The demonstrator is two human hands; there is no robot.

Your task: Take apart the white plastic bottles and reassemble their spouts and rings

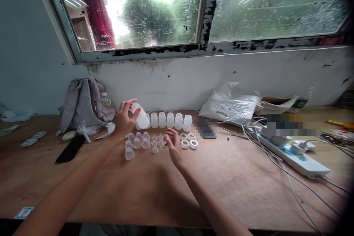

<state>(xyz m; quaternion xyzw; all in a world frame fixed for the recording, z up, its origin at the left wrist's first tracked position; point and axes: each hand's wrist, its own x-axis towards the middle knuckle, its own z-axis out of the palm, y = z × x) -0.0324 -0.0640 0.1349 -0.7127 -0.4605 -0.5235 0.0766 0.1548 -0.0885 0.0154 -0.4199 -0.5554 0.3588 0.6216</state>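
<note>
My left hand [125,118] is closed on a frosted white baby bottle [142,118], which leans at the left end of a row of similar bottles [170,120]. Whether its base touches the table I cannot tell. Clear dome caps [137,142] stand in front of the row, on the left. To their right lie several small clear nipples [155,150], partly covered by my right hand [174,146]. That hand has its fingers loosely bent and apart, with nothing visible in them. White screw rings [194,144] are just right of it.
A grey backpack [83,103], a black phone [70,149] and a plastic bag [87,131] are on the left. At right lie a silvery bag [232,105], a white power strip [304,164] and loose cables. The wall and window [166,14] bound the table's back.
</note>
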